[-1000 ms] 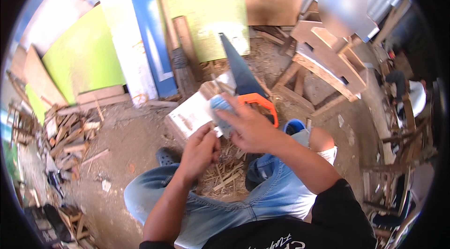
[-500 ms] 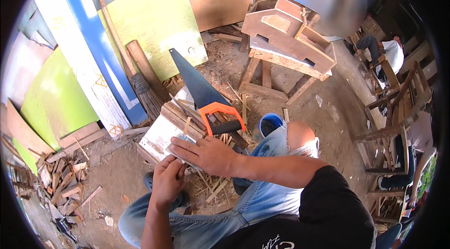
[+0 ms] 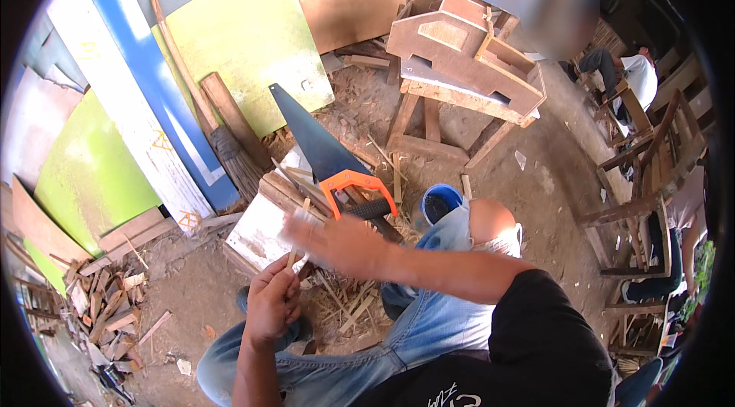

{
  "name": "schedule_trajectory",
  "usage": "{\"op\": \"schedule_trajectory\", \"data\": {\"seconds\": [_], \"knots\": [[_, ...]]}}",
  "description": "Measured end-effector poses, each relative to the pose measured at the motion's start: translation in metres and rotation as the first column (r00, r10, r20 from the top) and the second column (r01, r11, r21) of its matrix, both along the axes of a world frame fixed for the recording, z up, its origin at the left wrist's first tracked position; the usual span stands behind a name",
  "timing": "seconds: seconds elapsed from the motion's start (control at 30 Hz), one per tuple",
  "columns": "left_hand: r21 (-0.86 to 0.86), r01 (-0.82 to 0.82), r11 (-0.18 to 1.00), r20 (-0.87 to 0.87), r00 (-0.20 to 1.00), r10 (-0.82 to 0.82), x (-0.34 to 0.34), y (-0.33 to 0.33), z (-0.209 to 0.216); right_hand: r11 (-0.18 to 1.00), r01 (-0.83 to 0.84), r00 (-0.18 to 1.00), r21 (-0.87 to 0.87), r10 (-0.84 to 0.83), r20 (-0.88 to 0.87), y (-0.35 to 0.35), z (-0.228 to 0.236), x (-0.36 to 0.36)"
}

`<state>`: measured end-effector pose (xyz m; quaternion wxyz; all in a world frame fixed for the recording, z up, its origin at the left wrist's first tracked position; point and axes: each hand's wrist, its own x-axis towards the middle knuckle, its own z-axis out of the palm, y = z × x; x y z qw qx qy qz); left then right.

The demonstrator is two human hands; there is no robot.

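- Two bare hands are at work in front of me: the left hand (image 3: 272, 301) and the right hand (image 3: 341, 245).
- One stick (image 3: 292, 255), down low between the hands, just beside a single white-topped block (image 3: 256, 232).
- One saw (image 3: 320, 145), dark-bladed, with an orange and black handle, just beyond the right hand.
- One blue bucket (image 3: 453, 196) near the person's knee.
- Two green panels, one (image 3: 245, 47) behind the saw, the other (image 3: 92, 169) over to the left, and one broom (image 3: 230, 150) between them.
- Two other people off to the right, one seated (image 3: 640, 81), one partly cut off (image 3: 684, 219).
- The stick is thin, straight and pale tan, tilted, its upper end showing past the right hand.
- The left hand is closed, pinching the stick's lower part.
- The right hand lies across the stick, badly blurred; I can't tell whether its fingers are gripping anything.
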<state>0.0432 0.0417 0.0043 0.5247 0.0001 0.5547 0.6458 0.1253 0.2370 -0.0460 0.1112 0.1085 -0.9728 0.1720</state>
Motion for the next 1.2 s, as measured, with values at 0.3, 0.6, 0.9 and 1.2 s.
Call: {"op": "schedule_trajectory", "data": {"seconds": [0.3,0.6,0.9,1.2], "knots": [[0.052,0.043,0.998,0.073,0.996,-0.046,0.001,-0.003,-0.001,0.958,0.282,0.955,-0.05,-0.285,-0.079,0.003,0.004,-0.004],[0.052,0.011,0.999,0.044,0.999,-0.014,-0.001,-0.005,-0.004,0.996,0.071,0.993,-0.046,-0.075,-0.092,0.006,-0.004,-0.005],[-0.117,0.073,0.99,-0.64,0.757,-0.131,0.004,-0.001,-0.016,0.849,0.485,0.874,-0.21,-0.464,0.143,0.055,0.018,-0.008],[-0.175,0.026,0.984,-0.684,0.716,-0.141,0.007,0.004,-0.017,0.984,0.161,0.987,-0.073,-0.162,-0.007,0.015,0.019,0.002]]}}
